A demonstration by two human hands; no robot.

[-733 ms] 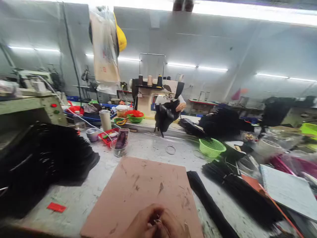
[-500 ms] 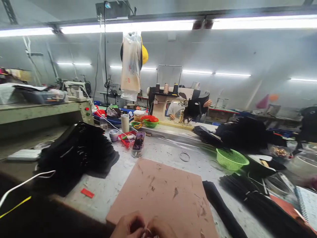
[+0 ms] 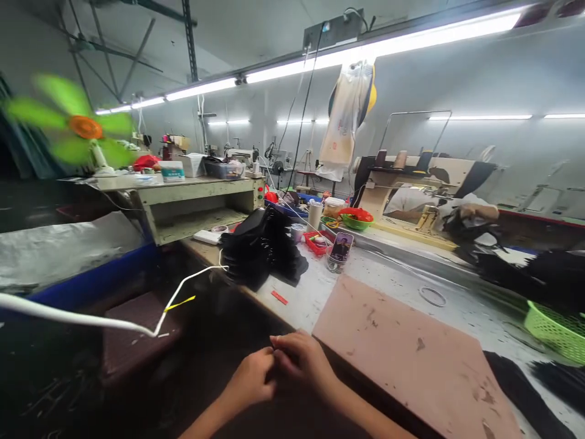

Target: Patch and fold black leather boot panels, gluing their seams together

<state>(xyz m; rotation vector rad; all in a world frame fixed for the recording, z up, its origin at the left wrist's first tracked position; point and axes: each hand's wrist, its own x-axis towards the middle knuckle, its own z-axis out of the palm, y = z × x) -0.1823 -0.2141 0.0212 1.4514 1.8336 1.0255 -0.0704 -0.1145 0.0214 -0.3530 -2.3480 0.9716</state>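
Observation:
My left hand [image 3: 255, 373] and my right hand [image 3: 305, 361] meet at the fingertips, in front of the table's near edge and left of the pinkish-brown board [image 3: 393, 341]. Both are closed, with the fingers curled and pressed together. Whatever lies between them is too small or hidden to make out. The board rests flat on the table, its surface scuffed. Beyond my hands, a small red strip [image 3: 279, 297] lies on the tabletop, and a stack of black pieces [image 3: 265, 247] stands behind it.
A phone [image 3: 342, 247] leans upright near a red tray [image 3: 319, 242]. A white cable [image 3: 183, 283] runs across the left side. The sewing machine [image 3: 411, 177] is at the back, where another person's hand [image 3: 479, 211] handles black material. A green basket [image 3: 555, 332] sits at right.
The view has swung left, so the board and table now appear further right. My hands have come off the board's near edge to its left, still together. A green fan has come into view.

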